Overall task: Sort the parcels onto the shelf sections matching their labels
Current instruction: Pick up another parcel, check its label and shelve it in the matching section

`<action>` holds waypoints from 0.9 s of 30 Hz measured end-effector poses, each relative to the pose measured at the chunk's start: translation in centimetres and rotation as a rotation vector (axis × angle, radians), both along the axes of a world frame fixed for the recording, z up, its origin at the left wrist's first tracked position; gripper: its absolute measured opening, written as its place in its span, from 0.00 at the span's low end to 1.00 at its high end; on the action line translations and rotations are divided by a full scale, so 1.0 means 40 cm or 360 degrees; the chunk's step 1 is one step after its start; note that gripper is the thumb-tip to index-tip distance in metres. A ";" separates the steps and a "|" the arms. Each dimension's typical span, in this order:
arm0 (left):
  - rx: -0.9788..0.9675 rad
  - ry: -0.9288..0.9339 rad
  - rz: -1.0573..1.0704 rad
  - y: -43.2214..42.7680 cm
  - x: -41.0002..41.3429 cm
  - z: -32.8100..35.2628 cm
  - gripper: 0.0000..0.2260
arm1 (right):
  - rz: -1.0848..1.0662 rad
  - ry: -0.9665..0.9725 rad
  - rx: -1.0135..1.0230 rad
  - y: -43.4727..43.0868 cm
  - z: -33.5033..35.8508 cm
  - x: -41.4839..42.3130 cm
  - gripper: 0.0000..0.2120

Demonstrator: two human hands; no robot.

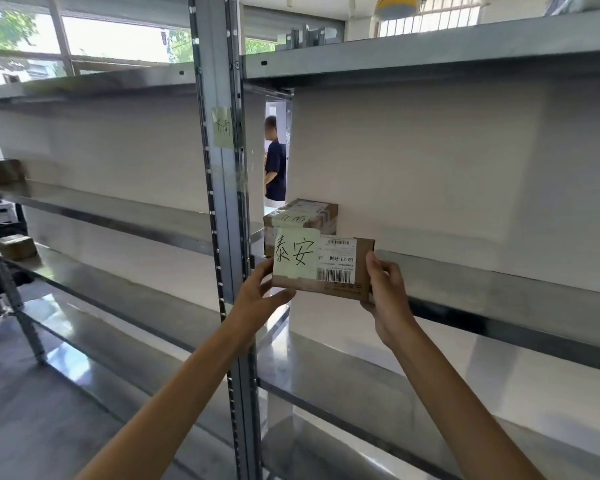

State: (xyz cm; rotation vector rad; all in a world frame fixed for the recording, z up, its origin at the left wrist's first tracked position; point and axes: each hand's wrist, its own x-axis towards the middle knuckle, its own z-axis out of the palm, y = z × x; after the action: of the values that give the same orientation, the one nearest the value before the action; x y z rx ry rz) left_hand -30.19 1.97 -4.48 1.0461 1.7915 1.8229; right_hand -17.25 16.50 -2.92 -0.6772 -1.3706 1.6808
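The left hand (pixel 257 292) has its grip pinched on the left end of a small, flat brown cardboard parcel (pixel 326 271), thumb under the lower edge and fingers behind. The right hand (pixel 387 289) has its grip closed round the right end, thumb on the front face and fingers wrapped behind. Between them the parcel is held tilted, face toward the camera, in front of the right-hand shelf section and just right of the grey metal upright post (pixel 227 202). Whether it touches the shelf cannot be told.

On its face sit a pale green sticky note with two handwritten black characters (pixel 294 254) and, beside it, a white printed shipping label with barcodes (pixel 336 259).

Just behind and above, a second brown cardboard parcel (pixel 302 216) stands on the grey metal shelf (pixel 499 282) against the white back panel, with its own pale green handwritten note (pixel 293 219) on top. Another pale green note (pixel 222 127) is stuck to the post. Through the gap between panels stands a person in a dark blue shirt (pixel 276 161). A small cardboard box (pixel 16 245) lies on a left-hand shelf.
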 end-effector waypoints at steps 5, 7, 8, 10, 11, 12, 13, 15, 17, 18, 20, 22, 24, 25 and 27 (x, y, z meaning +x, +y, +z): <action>-0.0047 0.0076 0.0043 0.033 -0.026 -0.010 0.25 | -0.0006 -0.0058 0.0012 0.030 -0.015 -0.015 0.12; -0.0056 0.0107 0.0101 0.054 -0.034 -0.019 0.25 | 0.0003 -0.0081 0.0034 0.043 -0.016 -0.021 0.12; -0.0055 0.0123 0.0128 0.063 -0.036 -0.022 0.25 | 0.0008 -0.0089 0.0040 0.049 -0.016 -0.023 0.12; -0.0047 0.0161 0.0166 0.079 -0.042 -0.028 0.25 | 0.0020 -0.0090 0.0041 0.063 -0.018 -0.030 0.12; -0.0045 0.0172 0.0180 0.084 -0.046 -0.030 0.25 | 0.0032 -0.0091 0.0040 0.070 -0.020 -0.035 0.12; -0.0037 0.0180 0.0193 0.088 -0.050 -0.031 0.25 | 0.0044 -0.0091 0.0040 0.075 -0.021 -0.039 0.12; -0.0025 0.0191 0.0205 0.091 -0.055 -0.032 0.25 | 0.0053 -0.0088 0.0042 0.079 -0.021 -0.044 0.12; -0.0001 0.0220 0.0217 0.095 -0.063 -0.027 0.24 | 0.0051 -0.0080 0.0053 0.081 -0.019 -0.053 0.12; 0.0019 0.0242 0.0205 0.095 -0.073 -0.022 0.24 | 0.0025 -0.0086 0.0070 0.078 -0.016 -0.063 0.13; 0.0030 0.0253 0.0197 0.095 -0.079 -0.019 0.24 | 0.0007 -0.0101 0.0082 0.076 -0.013 -0.068 0.13; 0.0048 0.0273 0.0173 0.095 -0.100 -0.014 0.26 | -0.0035 -0.0120 0.0100 0.075 -0.005 -0.078 0.14; 0.0063 0.0283 0.0135 0.098 -0.123 -0.014 0.27 | -0.0069 -0.0136 0.0129 0.072 0.003 -0.087 0.14; 0.0073 0.0291 0.0092 0.101 -0.143 -0.016 0.27 | -0.0112 -0.0149 0.0145 0.067 0.006 -0.093 0.13; 0.0081 0.0304 0.0071 0.103 -0.153 -0.018 0.27 | -0.0135 -0.0152 0.0139 0.064 0.005 -0.095 0.13; 0.0095 0.0338 0.0022 0.103 -0.168 -0.022 0.27 | -0.0176 -0.0159 0.0125 0.053 0.001 -0.097 0.12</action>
State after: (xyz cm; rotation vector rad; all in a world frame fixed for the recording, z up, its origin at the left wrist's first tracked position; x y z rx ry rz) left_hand -36.93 6.08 -5.35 1.2965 1.8759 1.8429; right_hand -21.12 18.62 -2.89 -0.7862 -1.4346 1.5156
